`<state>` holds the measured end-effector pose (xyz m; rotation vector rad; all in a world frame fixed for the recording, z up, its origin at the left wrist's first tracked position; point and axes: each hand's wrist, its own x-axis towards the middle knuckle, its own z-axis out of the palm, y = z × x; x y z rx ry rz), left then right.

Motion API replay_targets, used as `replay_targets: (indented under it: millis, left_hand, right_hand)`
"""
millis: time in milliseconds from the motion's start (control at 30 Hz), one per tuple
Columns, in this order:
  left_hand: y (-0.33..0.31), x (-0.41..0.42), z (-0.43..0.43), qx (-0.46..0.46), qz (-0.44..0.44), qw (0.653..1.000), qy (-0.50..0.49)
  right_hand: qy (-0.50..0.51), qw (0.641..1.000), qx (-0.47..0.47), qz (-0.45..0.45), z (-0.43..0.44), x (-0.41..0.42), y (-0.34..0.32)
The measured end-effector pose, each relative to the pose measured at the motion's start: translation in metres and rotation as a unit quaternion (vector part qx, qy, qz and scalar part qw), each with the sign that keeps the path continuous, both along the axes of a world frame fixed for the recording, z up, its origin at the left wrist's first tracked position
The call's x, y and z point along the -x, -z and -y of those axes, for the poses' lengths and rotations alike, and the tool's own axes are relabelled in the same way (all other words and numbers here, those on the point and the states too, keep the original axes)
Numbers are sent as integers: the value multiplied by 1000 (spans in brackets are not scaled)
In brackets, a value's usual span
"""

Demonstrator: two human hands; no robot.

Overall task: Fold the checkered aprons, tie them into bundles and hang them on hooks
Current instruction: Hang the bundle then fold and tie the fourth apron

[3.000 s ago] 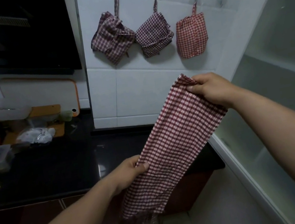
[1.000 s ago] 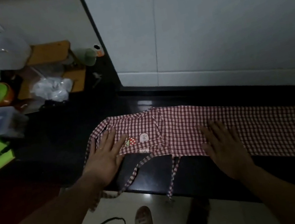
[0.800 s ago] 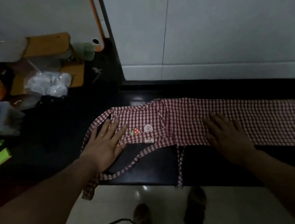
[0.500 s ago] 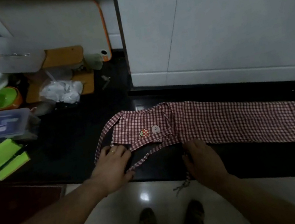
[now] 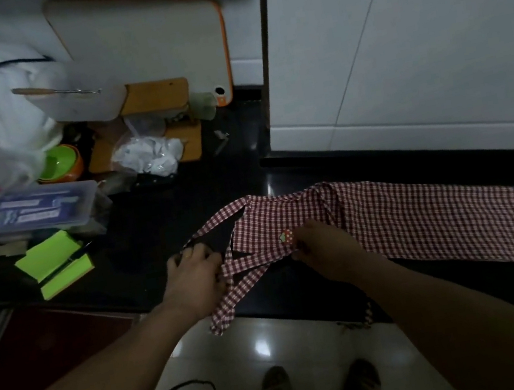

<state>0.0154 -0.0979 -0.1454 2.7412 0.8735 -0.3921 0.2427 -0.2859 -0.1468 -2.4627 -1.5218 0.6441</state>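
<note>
A red-and-white checkered apron [image 5: 422,218] lies folded into a long strip on the black countertop [image 5: 159,231], stretching off to the right. Its bib end with a small strawberry patch [image 5: 287,235] is on the left. My left hand [image 5: 195,280] grips the apron's straps [image 5: 231,296] at the counter's front edge, and one strap end hangs over the edge. My right hand [image 5: 323,252] pinches the bib's lower edge beside the patch. The hooks are out of view.
At the back left stand a white cutting board [image 5: 138,41], a wooden rack [image 5: 158,99], a crumpled plastic bag [image 5: 148,155], a green bowl [image 5: 61,163], a clear lidded box [image 5: 30,209] and green pads [image 5: 52,263]. White tiled wall [image 5: 409,33] behind. Tiled floor and my feet below.
Both hands have moved in from the counter's front edge and taken hold of the bib end, the left gathering the straps, the right pinching the bib. The bib has shifted and rumpled slightly.
</note>
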Motion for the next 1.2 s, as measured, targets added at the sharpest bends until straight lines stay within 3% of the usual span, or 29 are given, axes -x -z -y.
replay_targets:
  millis: [133,200,300,467,533,667,700,767,833,967,1100,1200]
  left_hand:
    - [-19,-14,-18,33,227,972,-54]
    - [-25,-21,-18,-12,279,959,-51]
    - [-21,-25,2,-49,252,966,37]
    - [16,-25,28,-58,91,982,153]
    - [23,-26,19,-36,112,982,150]
    - [-9,-33,-28,179,223,958,-22]
    - [-17,-34,-43,178,241,953,-50]
    - [-21,-34,-69,88,250,961,-76]
    - [-16,-39,-83,11,213,968,-131]
    - [-6,-59,-76,109,113,926,-342]
    - [1,-57,-69,123,108,885,-437]
    - [7,-60,-72,212,162,831,-489]
  right_hand:
    - [51,997,-47,-32,-17,-14,-14]
    - [113,991,-64,-38,-27,-17,-15]
    - [148,989,-8,-18,-39,-18,-4]
    - [143,989,28,-25,-58,-16,6]
    - [130,989,55,-45,-63,-21,7]
    - [136,983,88,-88,-64,-31,7]
    - [135,983,87,-91,-63,-31,8]
    - [125,988,69,-63,-59,-27,12]
    - [115,993,20,19,-55,-18,15]
    - [21,987,-70,145,-60,8,13]
    - [-35,994,40,99,-58,24,36]
    - [-30,993,47,100,-59,28,42]
